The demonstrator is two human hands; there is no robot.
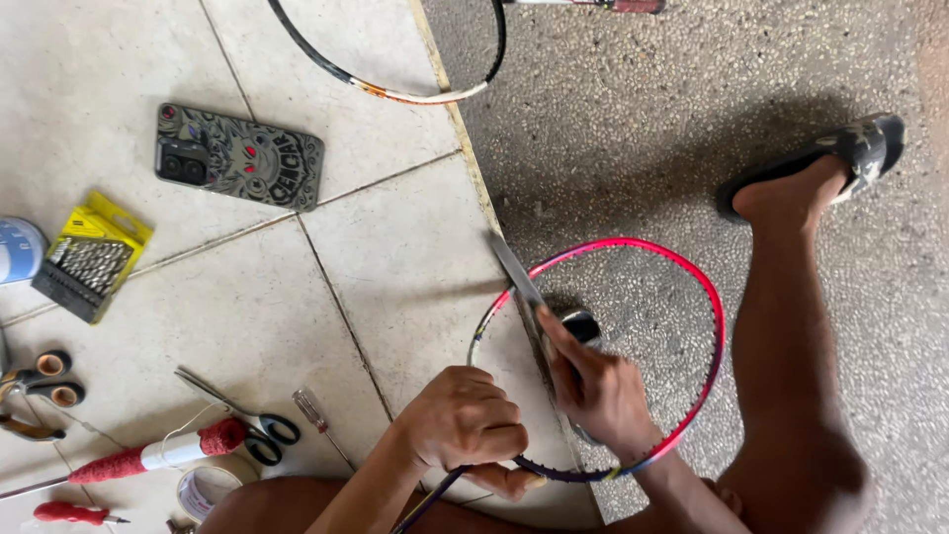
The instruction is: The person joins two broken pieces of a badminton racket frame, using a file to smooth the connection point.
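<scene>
Red and unstrung, a racket frame [704, 297] is held at lower centre: its bottom rim is clamped in the closed left hand [465, 420] to steady it, while a knife [529, 287] is gripped by the right hand [598, 391], blade against the rim. Scissors [252, 420] lie at lower left.

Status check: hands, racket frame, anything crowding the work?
Left hand grips unstrung pink racket frame. Right hand holds flat file against rim. Scissors, screwdriver lie apart, left.

Bright, even daylight, soft shadows, sharp focus
</scene>
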